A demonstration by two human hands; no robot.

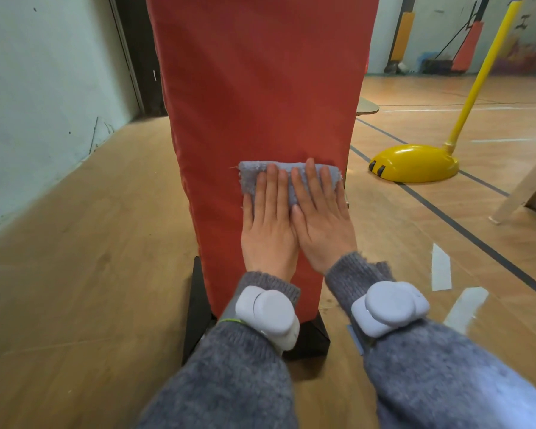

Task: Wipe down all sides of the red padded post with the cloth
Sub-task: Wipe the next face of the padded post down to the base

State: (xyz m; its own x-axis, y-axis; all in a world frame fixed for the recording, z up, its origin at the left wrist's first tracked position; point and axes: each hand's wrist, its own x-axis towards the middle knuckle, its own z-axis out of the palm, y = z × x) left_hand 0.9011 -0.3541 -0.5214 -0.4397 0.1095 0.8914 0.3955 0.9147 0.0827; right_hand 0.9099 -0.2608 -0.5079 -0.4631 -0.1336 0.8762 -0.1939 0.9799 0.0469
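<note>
Wooden gym flooring [90,274] surrounds the work area, with a pale wall on the left and a yellow pole base [415,164] well apart on the right.

Head view: the red padded post [260,88] stands upright on a black base [198,305]. The folded blue-grey cloth [249,178] lies flat against the lower part of the facing side, toward its right edge. The left hand [268,224] and right hand [322,218] sit side by side, fingers straight, pressing the cloth to the padding without gripping it.

Recommended procedure: apply even pressure through both palms. Work in straight, overlapping passes, and carry each one down to the base. The side and rear faces probably remain to be wiped.
</note>
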